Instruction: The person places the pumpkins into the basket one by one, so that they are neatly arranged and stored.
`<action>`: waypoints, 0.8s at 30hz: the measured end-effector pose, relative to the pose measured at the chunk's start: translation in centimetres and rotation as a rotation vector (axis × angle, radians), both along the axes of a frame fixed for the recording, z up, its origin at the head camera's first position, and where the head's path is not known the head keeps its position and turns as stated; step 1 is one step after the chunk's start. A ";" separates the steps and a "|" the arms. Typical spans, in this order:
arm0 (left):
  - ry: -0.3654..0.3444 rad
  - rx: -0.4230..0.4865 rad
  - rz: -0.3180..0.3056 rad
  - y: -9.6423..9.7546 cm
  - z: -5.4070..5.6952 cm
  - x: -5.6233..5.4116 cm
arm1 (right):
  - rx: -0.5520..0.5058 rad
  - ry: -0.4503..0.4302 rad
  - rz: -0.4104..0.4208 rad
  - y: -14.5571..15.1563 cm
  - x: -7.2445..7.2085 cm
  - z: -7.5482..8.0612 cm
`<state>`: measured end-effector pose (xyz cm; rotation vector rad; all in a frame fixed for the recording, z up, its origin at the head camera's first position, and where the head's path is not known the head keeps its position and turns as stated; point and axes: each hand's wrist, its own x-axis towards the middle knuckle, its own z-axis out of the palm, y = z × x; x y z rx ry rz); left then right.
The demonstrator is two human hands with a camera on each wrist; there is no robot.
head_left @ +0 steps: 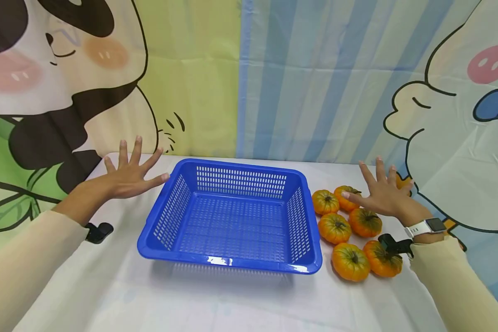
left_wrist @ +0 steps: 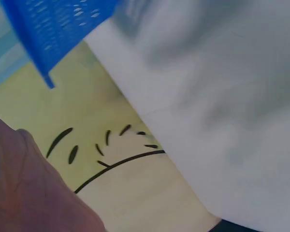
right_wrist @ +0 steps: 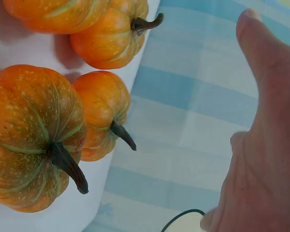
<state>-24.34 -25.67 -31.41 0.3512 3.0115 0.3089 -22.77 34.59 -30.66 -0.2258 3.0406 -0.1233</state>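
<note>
A blue plastic basket point(head_left: 232, 226) with slotted walls stands on the white table, and nothing lies in it. My left hand point(head_left: 128, 177) is held to its left with fingers spread, the thumb tip overlapping the basket's rear left rim in the head view. Several small orange pumpkins point(head_left: 351, 262) with dark stems sit together along the basket's right side. Over the far pumpkins my right hand point(head_left: 379, 193) spreads its fingers and holds nothing. In the right wrist view its thumb side shows beside a green-streaked pumpkin point(right_wrist: 34, 140), with a gap between them.
A white cloth point(head_left: 182, 304) covers the table. Behind it hangs a curtain point(head_left: 307, 83) with stripes and cartoon animals, close to the table's back edge. The right wrist bears a watch point(head_left: 425, 227), and black straps point(head_left: 98, 233) circle the wrists.
</note>
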 end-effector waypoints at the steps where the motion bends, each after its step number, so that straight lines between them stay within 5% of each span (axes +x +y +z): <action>1: -0.005 0.015 -0.009 0.1 0.2 0.2 | -0.013 0.007 0.016 0.0 0.1 0.0; 12: -0.015 0.102 -0.112 2.1 1.2 2.7 | -0.237 0.023 0.153 -0.1 2.8 0.1; 18: -0.056 0.253 -0.175 2.1 0.2 3.9 | -0.405 -0.005 0.232 0.2 4.7 -0.7; 24: -0.084 0.384 -0.193 1.4 -1.5 5.5 | -0.454 0.027 0.264 0.1 6.1 -1.3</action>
